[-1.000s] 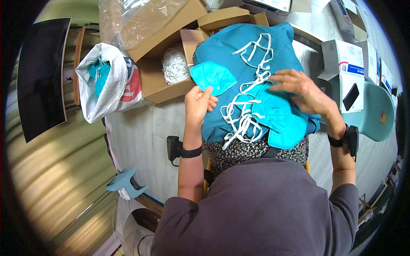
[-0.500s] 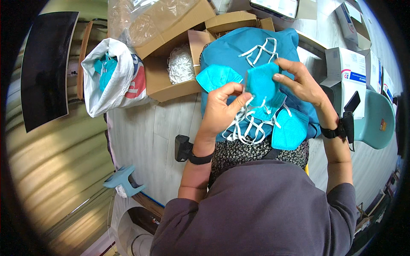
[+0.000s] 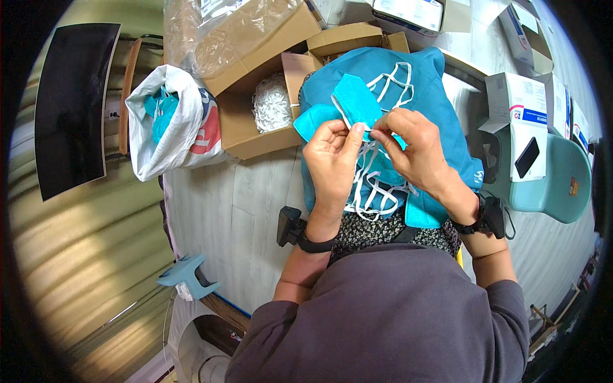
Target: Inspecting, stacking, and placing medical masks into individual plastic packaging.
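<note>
A turquoise face mask [image 3: 357,99] is pinched at its lower edge between my two hands, above my lap. My left hand [image 3: 332,156] grips it by thumb and fingers. Close beside it, my right hand [image 3: 415,147] has its fingertips pressed together at the mask's corner; whether they also hold a strap is hidden. White elastic straps [image 3: 369,195] hang in a tangle below the hands. Other turquoise masks lie around: one at the left [image 3: 310,121], another near my right wrist [image 3: 426,212]. All rest on a teal cloth [image 3: 415,64] over my lap.
Left of my lap stands a cardboard box [image 3: 255,143] with a bundle of white elastic [image 3: 271,105]. Beyond it is a white sack [image 3: 142,153] with turquoise masks inside. At right, a teal chair [image 3: 559,191] carries white boxes [image 3: 517,96] and a phone [image 3: 527,157].
My right hand has come inward and down, close to my left. The mask has turned, its body now pointing up and left. My left hand has shifted slightly.
</note>
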A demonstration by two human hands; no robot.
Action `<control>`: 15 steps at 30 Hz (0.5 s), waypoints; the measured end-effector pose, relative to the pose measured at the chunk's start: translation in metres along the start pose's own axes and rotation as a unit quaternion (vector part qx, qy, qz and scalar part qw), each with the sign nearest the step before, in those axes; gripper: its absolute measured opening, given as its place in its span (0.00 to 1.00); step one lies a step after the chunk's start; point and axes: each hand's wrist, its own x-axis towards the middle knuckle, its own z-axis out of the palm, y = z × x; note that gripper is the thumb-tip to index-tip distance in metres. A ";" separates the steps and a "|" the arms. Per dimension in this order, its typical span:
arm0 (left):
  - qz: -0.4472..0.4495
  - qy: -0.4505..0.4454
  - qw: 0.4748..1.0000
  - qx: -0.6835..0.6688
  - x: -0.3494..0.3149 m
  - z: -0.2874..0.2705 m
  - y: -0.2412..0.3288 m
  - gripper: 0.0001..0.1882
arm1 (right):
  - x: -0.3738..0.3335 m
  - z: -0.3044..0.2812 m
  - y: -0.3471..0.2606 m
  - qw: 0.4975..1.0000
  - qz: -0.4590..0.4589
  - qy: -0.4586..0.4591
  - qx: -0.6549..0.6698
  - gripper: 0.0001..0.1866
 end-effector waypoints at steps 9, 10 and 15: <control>0.046 -0.029 0.998 0.045 -0.014 0.004 0.000 0.08 | 0.020 -0.011 0.042 0.989 -0.042 0.045 -0.135 0.10; 0.051 -0.027 0.997 0.042 -0.014 0.003 0.002 0.08 | 0.022 -0.010 0.042 0.987 -0.057 0.053 -0.140 0.11; 0.073 0.029 0.995 0.058 -0.031 -0.005 0.032 0.10 | 0.025 -0.033 0.091 0.981 0.107 0.078 -0.140 0.04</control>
